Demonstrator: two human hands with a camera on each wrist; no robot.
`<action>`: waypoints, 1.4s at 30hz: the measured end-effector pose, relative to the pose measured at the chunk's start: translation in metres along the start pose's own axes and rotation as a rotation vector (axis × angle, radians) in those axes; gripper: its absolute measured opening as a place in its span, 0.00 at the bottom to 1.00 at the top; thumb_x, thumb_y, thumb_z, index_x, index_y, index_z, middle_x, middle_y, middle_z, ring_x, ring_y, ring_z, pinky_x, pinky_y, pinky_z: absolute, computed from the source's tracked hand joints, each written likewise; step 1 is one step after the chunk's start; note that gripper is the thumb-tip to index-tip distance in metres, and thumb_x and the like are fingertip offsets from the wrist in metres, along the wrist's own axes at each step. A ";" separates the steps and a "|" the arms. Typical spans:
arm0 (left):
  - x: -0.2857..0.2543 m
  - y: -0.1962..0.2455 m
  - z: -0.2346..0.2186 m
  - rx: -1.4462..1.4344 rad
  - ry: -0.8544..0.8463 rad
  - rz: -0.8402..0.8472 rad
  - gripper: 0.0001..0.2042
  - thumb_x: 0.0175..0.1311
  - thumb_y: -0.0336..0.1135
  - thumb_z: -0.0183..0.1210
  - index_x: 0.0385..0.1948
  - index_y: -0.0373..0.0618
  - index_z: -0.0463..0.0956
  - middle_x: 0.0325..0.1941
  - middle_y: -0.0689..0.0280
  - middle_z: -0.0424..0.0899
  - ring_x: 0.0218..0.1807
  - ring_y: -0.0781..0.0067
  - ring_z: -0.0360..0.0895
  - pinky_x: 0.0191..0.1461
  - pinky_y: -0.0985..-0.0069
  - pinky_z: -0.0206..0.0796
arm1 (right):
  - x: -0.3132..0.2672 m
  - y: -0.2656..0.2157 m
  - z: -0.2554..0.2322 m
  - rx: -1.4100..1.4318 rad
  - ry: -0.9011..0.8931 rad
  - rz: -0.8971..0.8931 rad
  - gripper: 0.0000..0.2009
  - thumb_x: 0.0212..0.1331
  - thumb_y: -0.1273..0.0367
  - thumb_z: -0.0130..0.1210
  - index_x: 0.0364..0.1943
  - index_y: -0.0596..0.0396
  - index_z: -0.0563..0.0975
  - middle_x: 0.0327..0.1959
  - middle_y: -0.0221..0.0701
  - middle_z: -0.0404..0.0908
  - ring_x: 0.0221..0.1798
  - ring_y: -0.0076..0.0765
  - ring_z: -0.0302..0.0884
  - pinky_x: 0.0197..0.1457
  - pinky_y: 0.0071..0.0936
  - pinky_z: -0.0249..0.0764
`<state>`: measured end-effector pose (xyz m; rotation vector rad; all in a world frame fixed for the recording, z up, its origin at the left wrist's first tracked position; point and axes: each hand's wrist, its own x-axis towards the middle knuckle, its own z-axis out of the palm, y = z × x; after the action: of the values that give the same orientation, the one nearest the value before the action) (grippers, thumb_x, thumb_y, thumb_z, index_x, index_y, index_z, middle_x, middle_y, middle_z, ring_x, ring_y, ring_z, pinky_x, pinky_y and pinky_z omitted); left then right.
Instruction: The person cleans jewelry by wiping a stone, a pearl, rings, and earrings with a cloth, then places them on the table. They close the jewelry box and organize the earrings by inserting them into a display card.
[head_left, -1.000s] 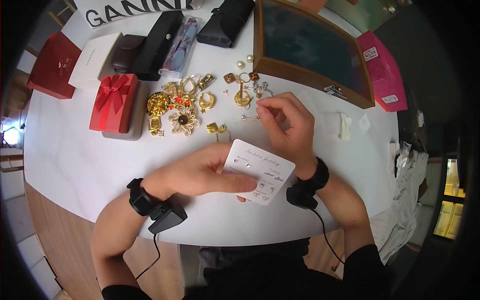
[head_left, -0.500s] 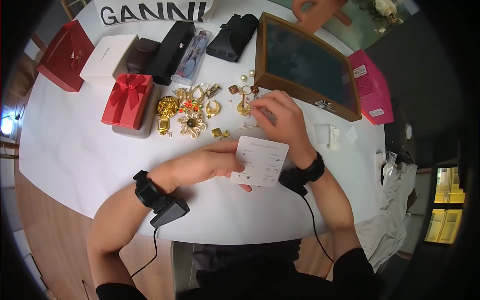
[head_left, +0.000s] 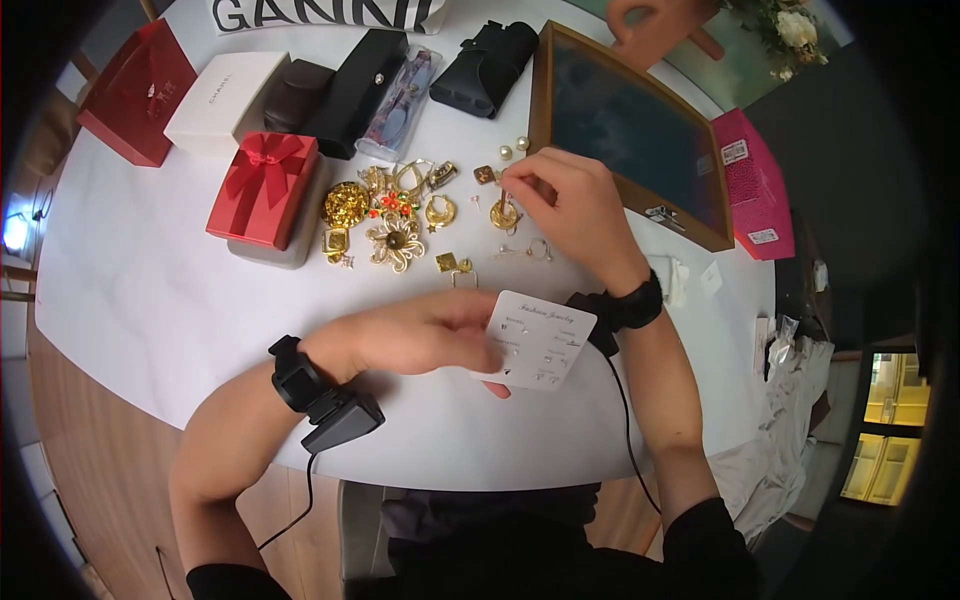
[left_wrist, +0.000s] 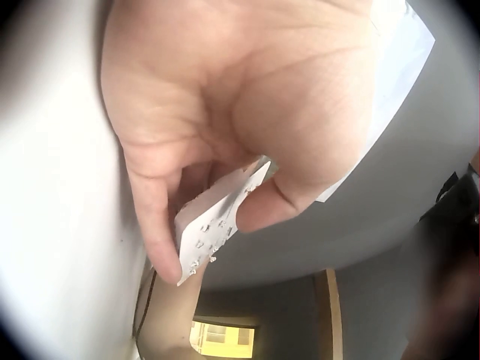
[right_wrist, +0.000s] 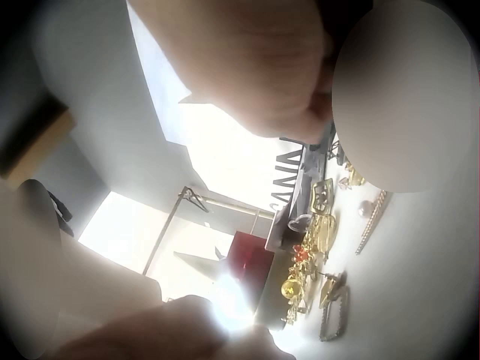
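My left hand [head_left: 415, 335] pinches a white card [head_left: 545, 340] between thumb and fingers. Printed lettering and rows of small stud earrings show on its face; the left wrist view shows the card [left_wrist: 217, 217] edge-on in the hand [left_wrist: 240, 112]. Over the jewellery, my right hand [head_left: 580, 210] has its thumb and forefinger together at the upper end of a gold drop earring [head_left: 505, 216]. Its curled fingers hide part of that earring. Thin pins [head_left: 518, 251] with a looped piece lie just below the hand. A brown square earring [head_left: 485, 175] is beside its fingertips.
Left of it lies gold jewellery [head_left: 395, 242]. Behind stand a red ribboned box [head_left: 262, 195], a white box [head_left: 225, 95], dark cases [head_left: 485, 70] and a clear case [head_left: 398, 110]. A glass-topped wooden box [head_left: 630, 125] and pink box [head_left: 755, 180] are at right.
The right hand has moved from the pins up and left to the gold earring, uncovering the looped piece. The left hand still holds the card, its tilt changed. The head view has shifted.
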<state>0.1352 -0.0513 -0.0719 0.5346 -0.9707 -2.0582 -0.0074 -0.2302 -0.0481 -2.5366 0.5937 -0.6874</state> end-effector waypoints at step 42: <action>0.003 0.002 -0.002 -0.123 0.110 0.053 0.34 0.57 0.17 0.46 0.72 0.36 0.60 0.63 0.54 0.77 0.62 0.60 0.77 0.67 0.60 0.72 | -0.006 0.019 -0.006 -0.110 -0.194 -0.013 0.06 0.61 0.68 0.62 0.37 0.56 0.83 0.25 0.37 0.83 0.26 0.40 0.80 0.32 0.31 0.73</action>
<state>0.1352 -0.0551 -0.0717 0.5454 -0.7805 -2.0045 -0.0209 -0.2443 -0.0552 -2.6710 0.5617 -0.4165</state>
